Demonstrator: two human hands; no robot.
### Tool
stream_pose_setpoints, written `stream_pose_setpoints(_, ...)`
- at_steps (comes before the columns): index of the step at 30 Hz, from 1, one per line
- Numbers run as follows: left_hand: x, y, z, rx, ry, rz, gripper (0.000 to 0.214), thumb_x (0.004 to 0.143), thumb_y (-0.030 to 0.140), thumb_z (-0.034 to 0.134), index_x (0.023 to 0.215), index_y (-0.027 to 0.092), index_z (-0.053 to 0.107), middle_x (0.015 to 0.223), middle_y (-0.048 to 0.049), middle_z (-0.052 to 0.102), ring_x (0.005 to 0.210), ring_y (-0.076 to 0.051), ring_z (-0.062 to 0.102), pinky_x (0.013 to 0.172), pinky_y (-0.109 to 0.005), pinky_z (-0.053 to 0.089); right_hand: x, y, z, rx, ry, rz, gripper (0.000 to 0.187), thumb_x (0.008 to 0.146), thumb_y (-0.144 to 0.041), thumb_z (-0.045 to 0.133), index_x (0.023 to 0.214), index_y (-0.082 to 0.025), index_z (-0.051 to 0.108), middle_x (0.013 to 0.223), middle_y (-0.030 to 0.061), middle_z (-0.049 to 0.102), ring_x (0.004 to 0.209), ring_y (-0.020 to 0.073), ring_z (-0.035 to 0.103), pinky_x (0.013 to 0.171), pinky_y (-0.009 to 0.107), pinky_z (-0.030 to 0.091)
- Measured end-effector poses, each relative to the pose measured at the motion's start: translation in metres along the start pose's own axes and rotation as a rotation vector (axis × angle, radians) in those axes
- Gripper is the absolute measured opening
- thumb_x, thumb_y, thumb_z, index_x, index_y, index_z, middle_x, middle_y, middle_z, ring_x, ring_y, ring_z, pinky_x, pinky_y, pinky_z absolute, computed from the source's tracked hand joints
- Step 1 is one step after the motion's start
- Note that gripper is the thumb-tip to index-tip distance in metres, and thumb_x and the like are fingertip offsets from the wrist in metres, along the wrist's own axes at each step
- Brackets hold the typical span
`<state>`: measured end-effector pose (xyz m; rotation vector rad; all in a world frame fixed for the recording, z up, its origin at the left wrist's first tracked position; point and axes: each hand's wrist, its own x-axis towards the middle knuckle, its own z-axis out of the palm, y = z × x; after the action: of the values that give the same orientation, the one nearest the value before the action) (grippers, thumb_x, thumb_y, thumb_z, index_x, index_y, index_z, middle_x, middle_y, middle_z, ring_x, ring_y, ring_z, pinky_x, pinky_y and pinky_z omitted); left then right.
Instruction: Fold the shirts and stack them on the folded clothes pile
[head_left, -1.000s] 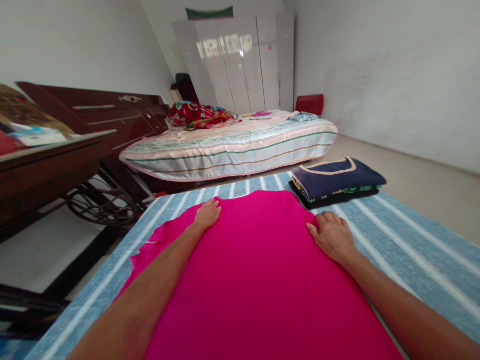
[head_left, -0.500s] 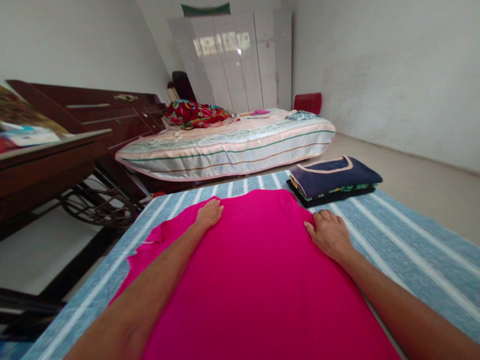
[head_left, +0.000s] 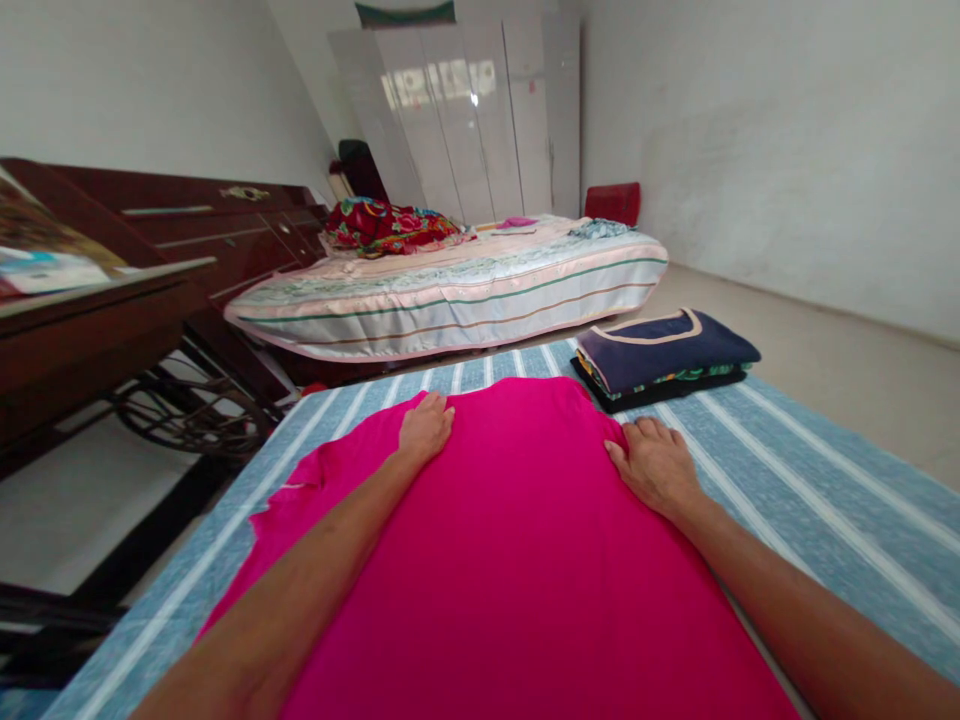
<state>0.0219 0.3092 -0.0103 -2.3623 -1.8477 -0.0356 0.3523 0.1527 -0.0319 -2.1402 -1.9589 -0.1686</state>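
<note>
A bright pink garment (head_left: 517, 530) lies spread flat on a blue striped sheet (head_left: 795, 480). My left hand (head_left: 425, 428) rests palm down on its far left part, fingers stretched out. My right hand (head_left: 656, 462) lies flat at the garment's far right edge, fingers apart, thumb on the pink cloth. Neither hand holds anything. Both forearms reach over the garment from the near side.
A stack of folded clothes (head_left: 664, 355), navy on top, sits on the sheet beyond my right hand. A mattress (head_left: 450, 295) with a red floral bundle (head_left: 386, 225) lies farther back. A dark wooden table (head_left: 90, 330) and dresser stand at the left; white wardrobes (head_left: 465, 130) line the back wall.
Both hands have slid slightly inward and toward the far edge of the pink garment; the view has shifted a little.
</note>
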Motion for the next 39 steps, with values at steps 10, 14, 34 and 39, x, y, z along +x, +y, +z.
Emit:
stream_pose_setpoints(10,-0.004,0.015,-0.001,-0.029,-0.01,0.069,0.05,0.094,0.042,0.026,0.132,0.014,0.043,0.147,-0.0132,0.034,0.137,-0.022,0.029,0.109,-0.036,0.027,0.001,-0.001,-0.003,0.005,-0.012,0.011,0.037,0.095,-0.041,0.038,0.103,-0.013,0.061,0.104,0.0135,0.058,0.106,0.0286,0.047,0.087,0.039,0.032)
stream_pose_setpoints(14,-0.002,0.019,0.001,-0.06,-0.084,0.11,0.053,0.093,0.045,0.028,0.131,0.013,0.044,0.145,-0.0138,0.039,0.136,-0.024,0.032,0.107,-0.04,0.03,0.001,-0.002,-0.004,0.01,-0.011,0.017,0.037,0.095,-0.041,0.037,0.103,-0.013,0.06,0.105,0.0138,0.058,0.107,0.0288,0.047,0.087,0.039,0.031)
stream_pose_setpoints(34,-0.016,0.164,-0.057,-0.387,-0.016,0.183,0.023,0.083,0.027,0.049,0.085,0.019,0.071,0.088,-0.0042,0.07,0.087,-0.019,0.063,0.078,-0.026,0.045,0.004,-0.001,-0.005,0.12,-0.002,0.041,0.033,0.093,-0.039,0.042,0.099,-0.015,0.063,0.103,0.0121,0.059,0.105,0.0258,0.047,0.088,0.035,0.031)
stream_pose_setpoints(39,-0.018,0.21,-0.061,-0.516,-0.047,0.09,0.018,0.078,0.026,0.054,0.08,0.018,0.07,0.081,-0.0038,0.069,0.082,-0.018,0.063,0.074,-0.026,0.046,0.011,0.003,-0.007,0.299,-0.027,0.088,0.02,0.089,-0.027,0.049,0.087,-0.016,0.066,0.097,0.0099,0.061,0.098,0.0215,0.052,0.085,0.029,0.032)
